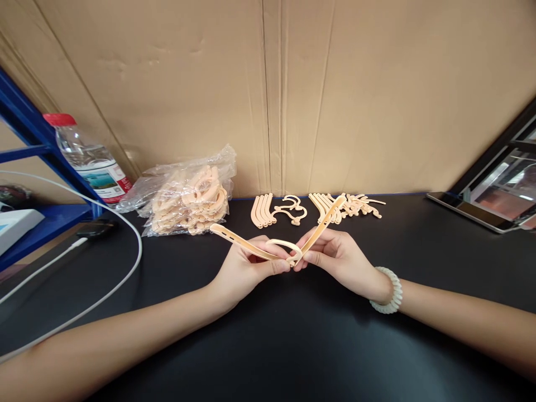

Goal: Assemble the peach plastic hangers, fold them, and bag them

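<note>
My left hand (245, 267) pinches a long peach plastic strip (238, 241) that points up and to the left. My right hand (335, 258) pinches a second peach strip (325, 221) that rises to the right. The two strips meet between my fingertips at a small curved loop (285, 245), above the black table (268, 346). Both hands are closed on the parts. A white beaded bracelet (389, 290) sits on my right wrist.
Behind my hands lie two small piles of loose peach parts (268, 211) (355, 205). A clear bag of the same parts (190, 195) sits at the left, by a water bottle (90, 159), a blue shelf frame (25, 128) and a white cable (125, 268). A tablet (477, 212) leans at right. Cardboard (293, 84) forms the back wall.
</note>
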`<state>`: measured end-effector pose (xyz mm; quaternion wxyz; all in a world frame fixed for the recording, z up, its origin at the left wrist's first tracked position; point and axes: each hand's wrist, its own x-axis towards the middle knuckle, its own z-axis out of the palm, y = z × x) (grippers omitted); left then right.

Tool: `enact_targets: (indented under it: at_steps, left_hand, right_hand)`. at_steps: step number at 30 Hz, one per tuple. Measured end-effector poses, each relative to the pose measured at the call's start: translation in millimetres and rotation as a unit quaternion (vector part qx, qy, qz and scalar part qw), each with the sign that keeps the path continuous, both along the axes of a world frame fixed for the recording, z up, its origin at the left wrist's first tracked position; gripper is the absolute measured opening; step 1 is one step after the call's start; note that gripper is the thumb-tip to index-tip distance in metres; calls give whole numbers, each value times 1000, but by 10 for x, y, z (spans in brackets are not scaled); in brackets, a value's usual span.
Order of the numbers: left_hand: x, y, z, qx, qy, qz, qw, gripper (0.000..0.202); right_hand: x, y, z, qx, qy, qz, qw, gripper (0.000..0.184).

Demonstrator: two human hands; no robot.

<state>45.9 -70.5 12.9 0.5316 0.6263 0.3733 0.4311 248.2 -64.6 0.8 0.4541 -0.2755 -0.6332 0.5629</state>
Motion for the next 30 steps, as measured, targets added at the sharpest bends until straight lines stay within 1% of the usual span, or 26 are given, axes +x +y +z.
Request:
enact_targets:
  at_steps: [3, 9, 16, 19, 23, 30]
  left_hand:
    - [-3, 3, -17, -7, -2, 14, 1000, 6]
    - [16, 2, -35, -34, -62, 27, 997, 8]
    - [30, -16, -17, -35, -83, 37, 995, 7]
    - [26, -11, -26, -36, -83, 47, 995, 9]
    - [31, -6, -39, -42, -97, 44, 993, 10]
    - [51, -16, -80, -47, -116, 59, 990, 7]
  right_hand:
    - [-9, -11, -5, 6, 6, -4, 1000, 18]
    - [-21, -36, -14, 12, 14, -10, 1000, 18]
    - [-30, -53, -3, 1, 12, -26, 1000, 20]
    - [-41, -58, 0, -1, 13, -33, 999, 19]
    - [-57, -73, 3, -6, 15, -43, 999, 19]
    - [-75, -94, 8, -13, 29, -47, 998, 20]
